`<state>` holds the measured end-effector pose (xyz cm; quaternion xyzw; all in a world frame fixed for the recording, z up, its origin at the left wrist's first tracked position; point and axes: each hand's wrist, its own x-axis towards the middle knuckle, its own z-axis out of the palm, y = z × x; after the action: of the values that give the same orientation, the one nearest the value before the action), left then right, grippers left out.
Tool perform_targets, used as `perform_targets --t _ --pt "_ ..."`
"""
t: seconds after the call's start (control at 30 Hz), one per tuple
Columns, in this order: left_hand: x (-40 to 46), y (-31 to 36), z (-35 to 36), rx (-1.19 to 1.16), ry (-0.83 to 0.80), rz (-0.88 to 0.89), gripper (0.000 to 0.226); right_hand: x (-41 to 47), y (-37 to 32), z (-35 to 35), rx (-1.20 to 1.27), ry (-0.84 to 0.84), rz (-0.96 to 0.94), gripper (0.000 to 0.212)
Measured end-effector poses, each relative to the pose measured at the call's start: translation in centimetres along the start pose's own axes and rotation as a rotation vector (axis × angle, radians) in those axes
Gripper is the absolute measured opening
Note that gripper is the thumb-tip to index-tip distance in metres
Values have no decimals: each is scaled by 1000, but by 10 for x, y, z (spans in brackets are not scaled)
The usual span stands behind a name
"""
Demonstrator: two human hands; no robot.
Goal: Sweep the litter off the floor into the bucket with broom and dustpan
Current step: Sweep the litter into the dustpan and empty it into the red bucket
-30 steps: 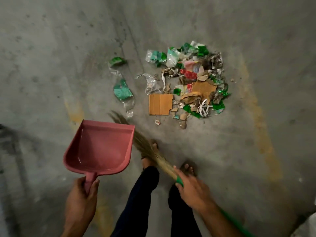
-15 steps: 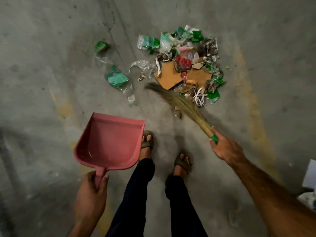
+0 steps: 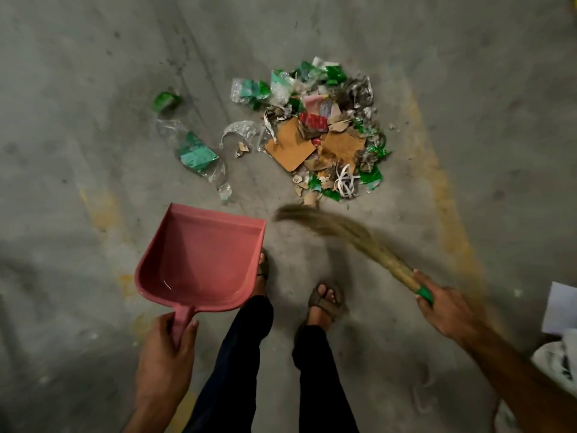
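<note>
Gripping the handle of the pink dustpan (image 3: 203,257), the left hand (image 3: 165,360) sits at about 7 o'clock in the view, its fingers and thumb curled round the stem where the stem meets the pan. The pan is held above the floor (image 3: 93,89), open mouth pointing toward 12 o'clock, and nothing lies in it. Its right edge overlaps the person's left foot (image 3: 263,267).

At about 4 o'clock the right hand (image 3: 449,310) wraps the broom (image 3: 349,235) just where the green handle meets the bound straw. The straw fans out toward 10 o'clock from that hand and is blurred; its tip ends just below the litter pile (image 3: 324,135), close to the nearest scraps, and I cannot tell whether the bristles touch the floor or any scrap.

The pile lies slightly right of centre, toward 12 o'clock from the feet: torn green wrappers, clear plastic, white strips and brown bits heaped together, with a cardboard piece (image 3: 290,145) tilted on its left side. To the left of the pile, toward 10 o'clock, a crushed plastic bottle (image 3: 196,154) with a green label lies apart from the heap, and a small green scrap (image 3: 167,100) sits farther up and left, well clear of everything.

Both sandalled feet stand between dustpan and broom, the right foot (image 3: 324,301) near 6 o'clock. White paper (image 3: 559,310) shows at the right edge, around 3 to 4 o'clock. Yellowish marks streak the grey concrete.
</note>
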<state>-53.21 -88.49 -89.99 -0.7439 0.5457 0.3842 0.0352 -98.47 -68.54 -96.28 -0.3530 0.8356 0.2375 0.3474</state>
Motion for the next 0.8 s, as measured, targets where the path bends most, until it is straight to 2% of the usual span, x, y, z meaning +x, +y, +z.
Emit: perform_targets --t 0.17,0.4,0.5,0.63,0.8 --pt "-7 -1 -5 -1 20 10 15 6 -13 -26 168 21 -3 61" --pt "-7 -13 -27 -66 92 -83 21 -60 -31 -48 340 -59 -237 63" --pt "-3 -16 -45 -113 138 -90 19 -63 -86 -39 292 -140 -330 66" --pt "10 -35 -61 -103 158 -125 23 -27 -202 -24 150 -184 -486 65" --pt "31 -61 -63 -79 142 -183 33 29 -340 -42 186 -215 -397 61"
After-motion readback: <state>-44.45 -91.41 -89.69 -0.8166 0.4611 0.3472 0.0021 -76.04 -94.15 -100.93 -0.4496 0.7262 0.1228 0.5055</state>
